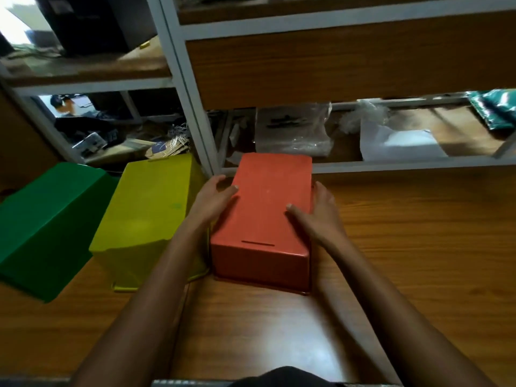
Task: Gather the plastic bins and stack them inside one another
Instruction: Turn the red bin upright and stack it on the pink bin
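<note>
A: You've got a wooden tabletop [405,247] running from about 3 o'clock round to 9, with a shiny glare patch near 6.

B: Yep, and you're facing a white metal shelving frame [192,107] with its slanted upright heading toward 12. You can see a wood-grain panel [335,65] from 12 to 2.

A: On the lower shelf at 1 o'clock you've got a clear plastic bag [293,129]; what's in it is too blurry to make out. Just right of it is a white sheet [399,143], and a teal packet [494,110] at 2.

B: At 11 there's a black box [92,20] on the upper shelf, and cluttered dark stuff [89,129] at 10.
</note>
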Tool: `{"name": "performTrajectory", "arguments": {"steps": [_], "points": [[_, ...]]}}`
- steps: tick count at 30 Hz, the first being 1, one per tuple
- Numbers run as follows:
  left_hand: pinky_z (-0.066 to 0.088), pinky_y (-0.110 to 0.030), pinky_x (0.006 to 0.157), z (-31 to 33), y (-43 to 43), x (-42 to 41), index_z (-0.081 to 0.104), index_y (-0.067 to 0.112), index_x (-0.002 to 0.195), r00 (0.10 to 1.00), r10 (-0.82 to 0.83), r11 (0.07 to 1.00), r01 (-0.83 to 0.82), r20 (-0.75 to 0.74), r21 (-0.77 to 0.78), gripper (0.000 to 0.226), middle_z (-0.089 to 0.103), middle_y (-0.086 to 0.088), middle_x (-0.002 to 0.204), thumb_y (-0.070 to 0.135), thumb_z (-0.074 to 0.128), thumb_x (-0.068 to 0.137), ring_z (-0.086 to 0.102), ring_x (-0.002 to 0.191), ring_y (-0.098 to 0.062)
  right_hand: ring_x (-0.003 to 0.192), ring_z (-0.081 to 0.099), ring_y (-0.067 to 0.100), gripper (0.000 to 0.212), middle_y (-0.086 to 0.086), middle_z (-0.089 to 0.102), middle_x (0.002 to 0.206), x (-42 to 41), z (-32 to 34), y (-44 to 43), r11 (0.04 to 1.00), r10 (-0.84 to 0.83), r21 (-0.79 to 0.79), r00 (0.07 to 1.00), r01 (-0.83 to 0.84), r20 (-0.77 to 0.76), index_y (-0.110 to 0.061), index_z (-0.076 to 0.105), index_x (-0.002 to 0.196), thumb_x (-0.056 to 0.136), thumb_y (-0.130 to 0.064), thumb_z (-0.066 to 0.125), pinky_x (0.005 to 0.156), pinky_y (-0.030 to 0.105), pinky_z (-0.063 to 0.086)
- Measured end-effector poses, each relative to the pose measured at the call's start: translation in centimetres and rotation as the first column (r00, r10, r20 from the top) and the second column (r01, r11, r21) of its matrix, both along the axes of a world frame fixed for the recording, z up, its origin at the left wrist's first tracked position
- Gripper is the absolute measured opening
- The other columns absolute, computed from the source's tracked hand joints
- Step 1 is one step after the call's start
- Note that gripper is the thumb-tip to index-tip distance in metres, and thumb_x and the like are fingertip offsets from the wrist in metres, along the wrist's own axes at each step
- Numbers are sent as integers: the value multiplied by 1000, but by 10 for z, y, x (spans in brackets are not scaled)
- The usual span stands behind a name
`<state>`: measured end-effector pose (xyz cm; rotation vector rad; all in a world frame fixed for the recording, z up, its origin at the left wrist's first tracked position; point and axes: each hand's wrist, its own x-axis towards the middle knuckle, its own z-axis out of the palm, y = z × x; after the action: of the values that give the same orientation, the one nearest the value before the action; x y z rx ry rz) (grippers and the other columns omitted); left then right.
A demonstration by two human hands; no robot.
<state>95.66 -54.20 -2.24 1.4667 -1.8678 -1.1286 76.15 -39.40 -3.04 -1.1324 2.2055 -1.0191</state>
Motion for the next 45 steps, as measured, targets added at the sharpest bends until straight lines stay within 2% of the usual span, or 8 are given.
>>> {"name": "performTrajectory", "arguments": {"steps": [2, 8, 15, 26, 29, 32, 36, 45], "points": [[49, -46, 101, -12, -10, 0, 47, 13, 141, 995, 26, 989, -12, -95, 146, 91, 58, -11, 135, 59, 68, 65, 61, 116, -25, 132, 45, 29, 82, 11, 42, 146, 4, -5, 1, 1000, -4, -10, 992, 5, 123, -22, 31, 144, 79, -50, 73, 108, 48, 41], [58, -30, 63, -27, 6, -2, 64, 15, 120, 896, 98, 801, 186, -432, 569, 35, 77, -7, 91, 40, 53, 97, 74, 75, -19, 102, 66, 16, 47, -6, 62, 112, 10, -10, 4, 995, 68, -92, 894, -30, 443, -30, 40, 124, 88, -40, 68, 90, 37, 55], [55, -40, 80, -29, 10, -3, 65, 12, 119, 795, 219, 717, 262, -565, 646, 39, 76, -12, 96, 42, 57, 94, 73, 85, -26, 100, 70, 19, 49, 3, 67, 119, 9, -7, -1, 995, 26, -92, 850, 26, 526, -25, 48, 131, 88, -34, 69, 87, 41, 58], [52, -46, 93, -42, 34, -30, 59, 2, 128, 588, 368, 625, 417, -720, 660, 47, 69, -22, 117, 35, 47, 98, 68, 104, -35, 130, 49, 27, 63, 7, 47, 149, 6, 86, 1, 996, 60, 73, 979, -47, -193, -25, 32, 152, 99, -59, 32, 100, 39, 38], [59, -34, 72, -40, 41, -28, 65, 7, 119, 661, 315, 731, 289, -681, 618, 36, 71, -19, 115, 32, 46, 101, 74, 91, -27, 146, 29, 26, 57, 4, 28, 161, 0, 87, -1, 981, 173, 146, 911, -126, -375, -38, 29, 151, 98, -60, 30, 116, 58, 24], [48, -17, 79, -33, 34, -26, 54, 11, 136, 814, 210, 965, -82, -542, 250, 40, 58, -10, 135, 12, 57, 96, 61, 112, -17, 152, 6, 33, 75, 5, 1, 166, -9, 86, -8, 966, 148, 255, 912, -50, -382, -40, 16, 153, 89, -73, 35, 115, 65, 14], [48, -25, 90, 12, 30, -34, 57, 18, 133, 861, -34, 996, -15, -508, -93, 37, 56, -3, 135, 20, 58, 97, 55, 121, -16, 124, 53, 35, 88, 15, 46, 146, -17, 86, -17, 971, -17, 226, 969, 75, -247, -20, 26, 150, 84, -74, 48, 96, 47, 46], [54, -39, 90, 39, 30, -51, 44, 15, 139, 812, 17, 982, 95, -583, 161, 46, 55, -9, 134, 27, 57, 97, 61, 109, -23, 104, 64, 24, 43, 9, 64, 124, -6, 86, -21, 997, -42, -70, 999, 42, -2, -19, 47, 141, 99, -23, 52, 93, 48, 52]]}}
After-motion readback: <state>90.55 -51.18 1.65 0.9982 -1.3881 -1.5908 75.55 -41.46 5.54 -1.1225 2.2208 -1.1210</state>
